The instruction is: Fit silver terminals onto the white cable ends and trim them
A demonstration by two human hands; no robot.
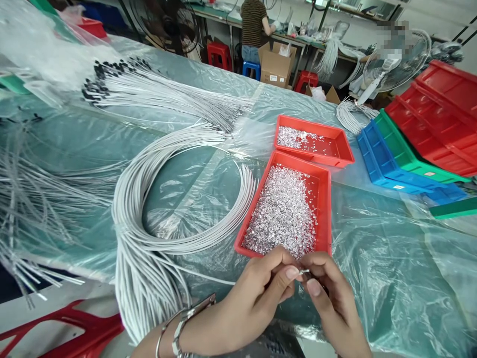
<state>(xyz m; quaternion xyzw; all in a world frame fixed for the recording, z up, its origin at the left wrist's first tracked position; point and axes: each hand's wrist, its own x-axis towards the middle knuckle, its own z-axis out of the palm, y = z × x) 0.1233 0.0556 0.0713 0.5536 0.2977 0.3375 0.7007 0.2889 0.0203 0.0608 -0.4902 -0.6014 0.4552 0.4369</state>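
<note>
My left hand pinches the end of a white cable between thumb and forefinger. Its pale tip pokes out toward my right hand, whose thumb and fingers are closed close beside it. Whatever those right fingers grip is too small and hidden to make out. Just beyond both hands sits a red tray with a heap of small shiny metal pieces. The cable leads left toward a large coiled bundle of white cables on the plastic-covered table.
A second red tray holds fewer metal pieces. Cables with black ends lie at the back left, loose cables at far left. Stacked red, green and blue crates stand right. A person sits at a far bench.
</note>
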